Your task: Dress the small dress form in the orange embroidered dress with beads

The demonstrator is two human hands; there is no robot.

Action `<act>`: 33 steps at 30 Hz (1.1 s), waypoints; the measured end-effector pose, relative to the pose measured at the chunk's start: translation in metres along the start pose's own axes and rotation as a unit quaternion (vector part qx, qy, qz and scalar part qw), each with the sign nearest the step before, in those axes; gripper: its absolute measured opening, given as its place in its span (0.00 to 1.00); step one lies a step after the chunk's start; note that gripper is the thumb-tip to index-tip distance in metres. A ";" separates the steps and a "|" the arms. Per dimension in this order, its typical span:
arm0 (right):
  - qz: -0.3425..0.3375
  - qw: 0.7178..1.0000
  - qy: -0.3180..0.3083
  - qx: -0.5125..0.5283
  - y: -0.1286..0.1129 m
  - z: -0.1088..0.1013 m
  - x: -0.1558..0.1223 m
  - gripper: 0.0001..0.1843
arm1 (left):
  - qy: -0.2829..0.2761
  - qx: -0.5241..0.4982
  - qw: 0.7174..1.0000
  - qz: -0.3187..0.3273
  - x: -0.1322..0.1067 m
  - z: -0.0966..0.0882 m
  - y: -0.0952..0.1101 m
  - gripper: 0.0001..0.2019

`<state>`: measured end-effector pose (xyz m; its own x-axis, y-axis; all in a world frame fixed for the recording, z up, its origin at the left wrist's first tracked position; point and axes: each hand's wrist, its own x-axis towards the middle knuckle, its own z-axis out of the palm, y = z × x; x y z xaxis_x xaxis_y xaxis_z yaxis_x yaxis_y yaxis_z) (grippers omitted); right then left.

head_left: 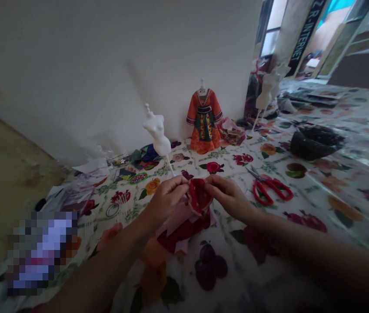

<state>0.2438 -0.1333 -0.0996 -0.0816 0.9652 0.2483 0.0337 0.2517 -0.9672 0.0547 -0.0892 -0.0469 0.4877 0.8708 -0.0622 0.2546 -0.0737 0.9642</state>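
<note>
A small piece of red fabric [200,195] with a pale edge is stretched between my two hands, above the table. My left hand [171,193] pinches its left upper edge, fingers closed. On the other side my right hand [225,191] grips the right upper edge between thumb and fingers. Beneath the hands lie more dark red cloth and pale pink pieces [181,248]. Just behind stands a white miniature dress form [160,134] on a thin stick. Red-handled scissors [270,191] lie to the right of my right hand.
A flowered tablecloth [213,265] covers the table. By the wall stands a doll-sized form in an orange dress [204,121]. A black bowl-like thing [316,142] and another white dress form [269,89] are at right. Papers and plastic [73,195] lie left, near a blurred-out object [42,252].
</note>
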 end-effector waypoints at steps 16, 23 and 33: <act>0.224 0.880 0.016 0.419 0.001 0.000 0.007 0.06 | 0.034 -0.185 0.980 -0.069 0.001 0.002 -0.003 0.17; 0.216 0.881 0.030 0.419 0.004 -0.005 0.011 0.07 | -0.056 -0.127 0.988 -0.065 -0.003 -0.001 -0.006 0.18; 0.154 0.960 0.016 0.235 0.016 -0.012 0.013 0.10 | -0.021 -0.107 0.992 -0.065 -0.023 -0.039 0.008 0.12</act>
<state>0.2552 -0.1160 -0.1111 -0.1091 0.9923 -0.0589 -0.4029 -0.0983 -0.9100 0.0130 -0.0908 -0.0276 0.4978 0.8448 -0.1963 0.1369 0.1470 0.9796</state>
